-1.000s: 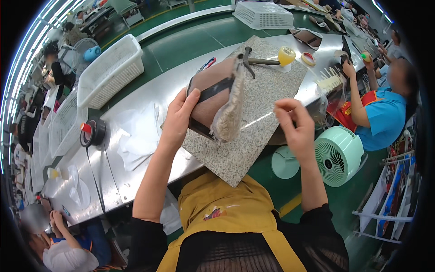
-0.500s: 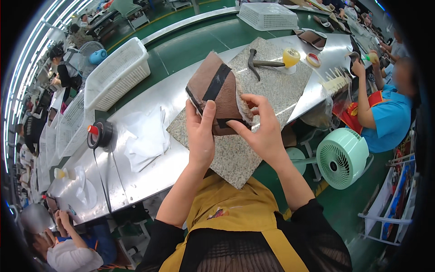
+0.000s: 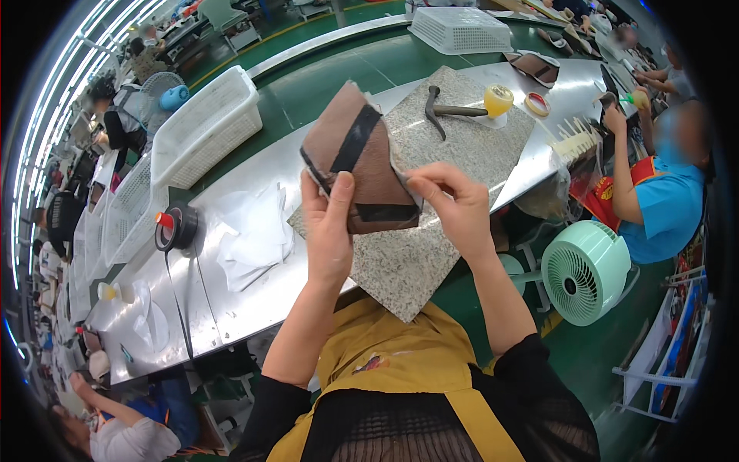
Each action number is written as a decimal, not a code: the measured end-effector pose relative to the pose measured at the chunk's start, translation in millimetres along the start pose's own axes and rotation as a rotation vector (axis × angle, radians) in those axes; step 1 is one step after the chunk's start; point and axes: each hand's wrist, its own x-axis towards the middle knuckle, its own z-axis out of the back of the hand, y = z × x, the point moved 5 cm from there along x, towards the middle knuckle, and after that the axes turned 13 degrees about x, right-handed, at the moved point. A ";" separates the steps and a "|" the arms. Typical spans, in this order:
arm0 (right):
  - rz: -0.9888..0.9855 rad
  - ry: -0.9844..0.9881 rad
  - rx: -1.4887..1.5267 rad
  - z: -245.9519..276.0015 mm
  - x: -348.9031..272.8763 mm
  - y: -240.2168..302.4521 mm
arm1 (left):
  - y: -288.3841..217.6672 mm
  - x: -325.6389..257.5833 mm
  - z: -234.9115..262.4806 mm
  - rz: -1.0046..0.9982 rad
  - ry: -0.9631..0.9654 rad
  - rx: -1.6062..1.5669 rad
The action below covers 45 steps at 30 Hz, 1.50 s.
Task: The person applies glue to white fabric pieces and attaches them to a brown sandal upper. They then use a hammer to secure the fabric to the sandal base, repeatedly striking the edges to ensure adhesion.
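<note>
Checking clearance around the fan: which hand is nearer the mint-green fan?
Right. The right hand is left of the mint-green fan; the left hand, holding the brown piece, is farther left.

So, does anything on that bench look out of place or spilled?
The speckled slab sits askew on the metal bench, one corner jutting past the near edge. To its left, the white sheets lie in a loose, uneven pile, which looks untidy. I see no obvious spill.
</note>
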 end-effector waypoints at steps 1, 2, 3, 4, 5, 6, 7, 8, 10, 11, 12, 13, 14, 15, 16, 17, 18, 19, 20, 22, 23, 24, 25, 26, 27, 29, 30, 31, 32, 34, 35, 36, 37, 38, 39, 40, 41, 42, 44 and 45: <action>-0.085 -0.033 0.047 3.9 -1.3 -5.2 | -0.1 -0.3 3.7 0.010 -0.001 0.004; -0.163 -0.066 0.095 9.3 -0.8 -9.7 | -1.9 1.1 7.0 0.014 0.000 0.008; -0.161 -0.178 0.157 23.7 1.5 -17.4 | -2.1 2.6 13.5 0.034 -0.009 -0.012; -0.158 -0.291 0.219 41.5 4.6 -27.8 | -2.2 4.8 22.6 0.055 -0.016 -0.032; -0.201 -0.343 0.286 59.3 4.7 -39.2 | 1.9 7.4 32.0 0.082 -0.019 -0.059; -0.238 -0.398 0.355 77.0 6.0 -46.5 | 1.4 11.0 40.2 0.074 0.027 -0.058; -0.273 -0.454 0.424 89.1 7.2 -51.6 | 7.0 11.2 47.1 0.137 0.029 -0.176; -0.303 -0.469 0.487 90.1 4.9 -56.6 | 8.4 6.2 48.1 0.186 0.034 -0.226; -0.359 -0.500 0.614 89.0 -1.2 -66.0 | 3.4 9.2 47.6 0.251 -0.009 -0.350; -0.379 -0.488 0.629 93.0 -8.9 -75.2 | -4.9 10.9 43.1 0.270 -0.063 -0.428; -0.385 -0.466 0.652 95.9 -12.2 -85.3 | -2.3 17.5 48.2 0.214 0.119 -0.465; -0.390 -0.442 0.675 98.2 -15.2 -92.4 | -0.3 21.9 54.0 0.156 0.301 -0.499; -0.387 -0.442 0.636 94.5 -20.8 -89.4 | -1.3 22.7 51.9 0.179 0.317 -0.497; -0.394 -0.443 0.540 95.0 -23.2 -86.6 | -4.1 23.7 46.4 0.200 0.332 -0.496; -0.400 -0.441 0.444 99.0 -25.6 -82.7 | -3.9 24.5 42.0 0.222 0.346 -0.495; -0.406 -0.436 0.353 102.3 -27.4 -76.5 | -1.0 25.9 47.8 0.185 0.250 -0.327; -0.427 -0.380 0.260 106.3 -26.5 -68.4 | 2.4 24.6 46.8 0.236 0.154 -0.247; -0.379 -0.396 0.113 109.5 -25.6 -54.6 | 3.3 22.1 41.5 0.288 0.058 -0.169; -0.248 -0.352 0.077 113.9 -20.1 -39.5 | 1.4 21.3 32.2 0.301 0.082 -0.187; -0.029 -0.233 -0.080 104.5 -6.1 -7.9 | 5.8 18.1 28.0 0.335 0.138 -0.210; 0.062 -0.169 -0.206 86.9 2.6 17.1 | 6.5 16.7 27.2 0.357 0.181 -0.218; 0.155 -0.115 -0.349 73.5 7.0 33.2 | 5.0 14.1 19.3 0.428 0.064 -0.181; 0.187 -0.033 -0.383 59.2 12.1 34.3 | 8.9 15.7 14.9 0.411 0.259 -0.353; 0.222 0.053 -0.407 43.0 19.4 34.6 | 12.8 16.2 21.9 0.383 0.446 -0.517; 0.254 0.137 -0.443 35.9 22.5 35.1 | 15.5 16.5 24.3 0.384 0.478 -0.561; 0.055 0.212 -0.400 39.0 22.5 26.3 | 20.2 12.6 29.5 0.398 0.534 -0.642; -0.046 0.250 -0.374 40.2 21.6 21.9 | 21.8 12.4 32.1 0.412 0.514 -0.630; -0.082 0.253 -0.343 44.6 22.8 23.1 | 21.9 12.9 28.9 0.427 0.544 -0.652; -0.132 0.256 -0.305 49.7 20.1 22.8 | 22.9 10.7 27.0 0.448 0.570 -0.675; -0.122 0.243 -0.259 59.5 17.1 14.9 | 25.3 8.9 22.7 0.485 0.627 -0.722; -0.028 0.223 -0.299 65.4 15.9 11.6 | 31.5 7.5 25.6 0.495 0.594 -0.674; -0.050 0.258 -0.306 65.8 14.9 10.0 | 38.6 5.9 30.4 0.500 0.559 -0.630; -0.072 0.295 -0.312 66.2 15.0 13.2 | 45.4 3.5 35.4 0.512 0.526 -0.586; -0.040 0.303 -0.311 66.7 15.4 14.4 | 43.9 -0.9 33.1 0.501 0.493 -0.494; -0.008 0.310 -0.309 66.6 12.7 16.3 | 42.1 -5.5 30.5 0.492 0.461 -0.402; -0.030 0.283 -0.377 67.0 6.7 18.1 | 54.3 -9.8 43.5 0.517 0.439 -0.314; -0.063 0.284 -0.362 66.3 5.2 17.2 | 62.2 -14.5 47.7 0.546 0.464 -0.321; -0.096 0.285 -0.347 65.3 3.4 15.8 | 70.1 -19.8 53.2 0.584 0.434 -0.300; -0.155 0.278 -0.353 61.6 1.3 15.5 | 77.3 -28.6 58.0 0.627 0.416 -0.217; -0.136 0.283 -0.366 60.4 0.0 15.6 | 76.7 -31.0 56.6 0.609 0.418 -0.231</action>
